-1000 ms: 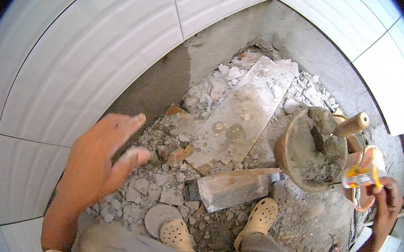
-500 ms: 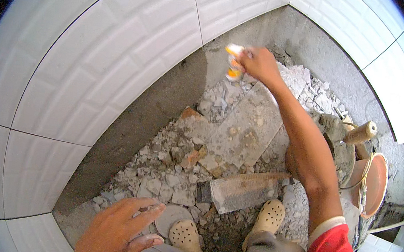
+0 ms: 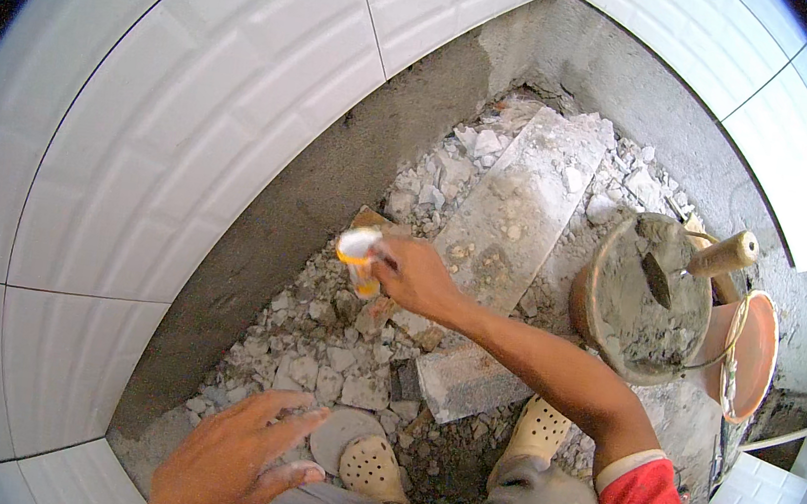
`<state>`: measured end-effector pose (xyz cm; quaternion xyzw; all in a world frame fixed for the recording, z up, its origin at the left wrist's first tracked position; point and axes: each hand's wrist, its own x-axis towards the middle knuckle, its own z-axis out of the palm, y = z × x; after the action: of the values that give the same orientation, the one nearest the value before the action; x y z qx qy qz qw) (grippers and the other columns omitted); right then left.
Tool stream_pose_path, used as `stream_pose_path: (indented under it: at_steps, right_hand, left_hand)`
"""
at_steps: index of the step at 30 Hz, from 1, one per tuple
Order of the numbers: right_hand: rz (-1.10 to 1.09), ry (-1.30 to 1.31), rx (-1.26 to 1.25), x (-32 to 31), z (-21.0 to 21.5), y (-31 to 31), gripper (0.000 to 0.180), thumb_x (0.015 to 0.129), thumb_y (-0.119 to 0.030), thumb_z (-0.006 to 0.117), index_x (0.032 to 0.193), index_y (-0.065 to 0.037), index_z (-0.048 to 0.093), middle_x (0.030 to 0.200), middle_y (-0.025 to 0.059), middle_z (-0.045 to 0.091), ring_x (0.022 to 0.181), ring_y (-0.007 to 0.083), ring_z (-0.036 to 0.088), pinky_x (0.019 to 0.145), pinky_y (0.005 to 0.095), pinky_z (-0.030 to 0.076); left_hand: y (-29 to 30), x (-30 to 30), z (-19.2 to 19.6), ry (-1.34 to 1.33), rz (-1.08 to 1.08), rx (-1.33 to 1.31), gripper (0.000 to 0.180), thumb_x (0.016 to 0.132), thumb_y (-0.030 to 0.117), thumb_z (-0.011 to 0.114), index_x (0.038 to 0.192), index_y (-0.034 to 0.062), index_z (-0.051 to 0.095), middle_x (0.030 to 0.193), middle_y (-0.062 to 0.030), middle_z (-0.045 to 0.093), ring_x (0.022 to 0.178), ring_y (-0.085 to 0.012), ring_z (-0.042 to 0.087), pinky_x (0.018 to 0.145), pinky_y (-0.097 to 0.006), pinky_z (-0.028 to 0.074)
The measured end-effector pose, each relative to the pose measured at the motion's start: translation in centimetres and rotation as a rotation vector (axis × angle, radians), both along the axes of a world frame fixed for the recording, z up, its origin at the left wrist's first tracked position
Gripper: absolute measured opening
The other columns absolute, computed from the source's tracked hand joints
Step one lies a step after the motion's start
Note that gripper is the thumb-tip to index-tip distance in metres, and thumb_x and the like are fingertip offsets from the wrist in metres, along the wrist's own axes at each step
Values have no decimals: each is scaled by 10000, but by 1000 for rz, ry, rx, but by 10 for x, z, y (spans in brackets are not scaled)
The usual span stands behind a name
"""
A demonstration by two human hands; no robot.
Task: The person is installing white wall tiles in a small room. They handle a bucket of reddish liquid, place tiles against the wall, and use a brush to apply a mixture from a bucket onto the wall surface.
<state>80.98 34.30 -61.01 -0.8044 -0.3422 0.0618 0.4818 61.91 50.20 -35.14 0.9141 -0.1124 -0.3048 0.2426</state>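
- Two hands show: the left hand point(image 3: 233, 453) lies open, fingers spread, above the knee.
- Right hand point(image 3: 416, 276) grips a small orange-and-white tube point(image 3: 359, 257) over the rubble point(image 3: 332, 344), long axis roughly upright, white end uppermost.
- Farther right, a trowel point(image 3: 694, 263) rests in the mortar bucket point(image 3: 644, 302).

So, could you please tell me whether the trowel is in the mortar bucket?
In: the trowel rests blade-down inside the bucket, handle over the rim.

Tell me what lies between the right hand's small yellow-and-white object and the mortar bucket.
In the head view, a long grey slab on rubble lies between the yellow-and-white object in the right hand and the bucket.
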Motion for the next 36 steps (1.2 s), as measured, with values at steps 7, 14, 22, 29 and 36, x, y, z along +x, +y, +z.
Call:
stream_pose_path:
  at_steps: [7,14,22,29,36]
  right_hand:
    - [-96,384,-383,100,-14,-56,240,863,-283,617,883,-64,712,781,159,686,703,319,672,672,436,539]
    - [-448,-268,-394,254,71,-44,255,817,-313,639,811,-81,743,759,175,686,731,351,686,678,465,544]
    - [-120,-222,-124,76,90,-67,209,850,-237,604,904,-42,659,841,205,660,778,397,643,703,503,500]
    - [-785,-6,176,-30,235,-270,179,926,-146,660,1062,-30,659,914,48,672,816,129,632,706,290,517]
    - [-1423,-353,-100,-85,237,-502,260,955,-252,615,1079,-32,676,816,53,667,728,115,641,607,274,508]
  left_hand:
    - [8,6,-9,61,-13,35,536,893,400,650,1328,103,550,1288,-186,544,1173,-365,545,997,-423,453]
    - [2,15,-7,51,-33,24,531,891,389,655,1324,100,553,1274,-182,553,1165,-371,545,993,-423,456]
    - [-3,7,-5,-73,-76,74,446,858,291,679,1231,58,598,1253,-204,563,1140,-383,562,958,-438,476]
    - [-4,13,-16,14,-148,57,536,860,258,682,1316,27,521,1323,-218,519,1222,-405,491,1014,-452,416]
    - [-38,31,-11,15,-314,-9,456,880,189,634,1284,2,531,1336,-240,493,1185,-446,482,1001,-472,411]
